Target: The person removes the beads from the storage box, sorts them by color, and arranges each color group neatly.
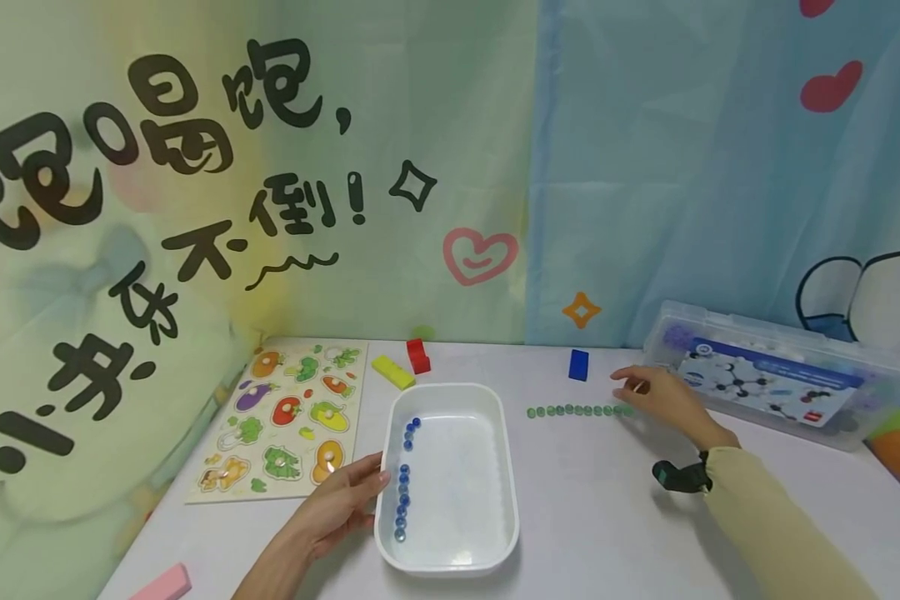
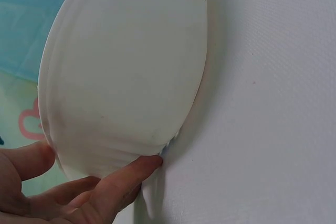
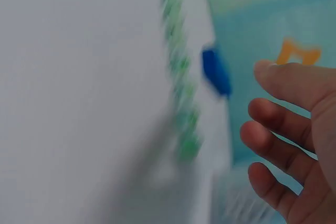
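Note:
A white rectangular tray (image 1: 465, 556) is gripped at its left side by my left hand (image 1: 342, 506), thumb at the rim and fingers against the outer wall. Along the tray's left inner side runs a broken line of several blue glass beads (image 1: 404, 500). My right hand (image 1: 663, 400) is above the right end of a row of several green glass beads (image 1: 568, 410) on the table, with nothing between its loosely bent fingers. In the right wrist view its fingertips (image 3: 257, 129) are apart from the blurred green row.
A blue block (image 1: 578, 365) lies behind the green row. Behind the tray lie a yellow block (image 1: 393, 372) and a red block (image 1: 417, 356). On the left is a vegetable puzzle board (image 1: 228, 437) and a pink block (image 1: 162, 583). A clear plastic box (image 1: 780, 375) stands back right.

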`<state>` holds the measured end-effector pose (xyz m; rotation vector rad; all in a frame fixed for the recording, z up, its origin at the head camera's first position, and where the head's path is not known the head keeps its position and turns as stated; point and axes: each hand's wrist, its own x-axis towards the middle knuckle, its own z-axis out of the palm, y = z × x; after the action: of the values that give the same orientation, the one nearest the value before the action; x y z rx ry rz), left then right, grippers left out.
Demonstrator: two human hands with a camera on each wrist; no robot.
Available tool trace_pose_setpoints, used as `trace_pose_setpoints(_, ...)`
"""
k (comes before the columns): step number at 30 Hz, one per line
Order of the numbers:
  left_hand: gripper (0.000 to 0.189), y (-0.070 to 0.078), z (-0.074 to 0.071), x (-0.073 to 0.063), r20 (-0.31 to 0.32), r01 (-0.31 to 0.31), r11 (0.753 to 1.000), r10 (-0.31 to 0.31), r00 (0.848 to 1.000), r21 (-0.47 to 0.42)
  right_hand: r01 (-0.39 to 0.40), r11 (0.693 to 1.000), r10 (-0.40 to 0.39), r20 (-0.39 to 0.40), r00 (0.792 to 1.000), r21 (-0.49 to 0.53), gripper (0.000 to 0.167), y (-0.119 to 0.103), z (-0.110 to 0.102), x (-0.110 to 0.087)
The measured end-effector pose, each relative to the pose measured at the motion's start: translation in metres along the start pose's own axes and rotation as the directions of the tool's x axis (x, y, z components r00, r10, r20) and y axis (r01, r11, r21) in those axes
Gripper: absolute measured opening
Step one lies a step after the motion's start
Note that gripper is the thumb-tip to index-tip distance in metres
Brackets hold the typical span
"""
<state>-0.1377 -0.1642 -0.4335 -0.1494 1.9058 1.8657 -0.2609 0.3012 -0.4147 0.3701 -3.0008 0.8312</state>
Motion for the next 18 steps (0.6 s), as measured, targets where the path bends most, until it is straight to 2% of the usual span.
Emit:
trace_pose_setpoints(5,0.068,0.0,-0.001,0.0,-0.001,0.002,1.0,-0.002,1.0,-0.003,0.158,0.987,-0.158,-0.053,0.986,0.006,0.03,-0.055,0.005,0.019)
trace_pose_setpoints(9,0.068,0.0,-0.002,-0.001,0.001,0.0,1.0,0.0,1.0,0.001,0.296,0.954,-0.293,-0.05,0.955,0.051,0.024,-0.105,0.017,0.033)
trace_pose_setpoints(13,0.068,0.0,-0.001,-0.001,0.012,-0.005,1.0,0.005,1.0,0.001,0.362,0.927,-0.364,0.005,0.931,0.095,0.023,-0.154,0.035,0.042)
trace_pose_setpoints(18,0.066,0.001,0.0,0.0,0.017,-0.005,1.0,0.005,1.0,0.007,0.37,0.921,-0.385,0.14,0.912,0.125,0.024,-0.201,0.064,0.047)
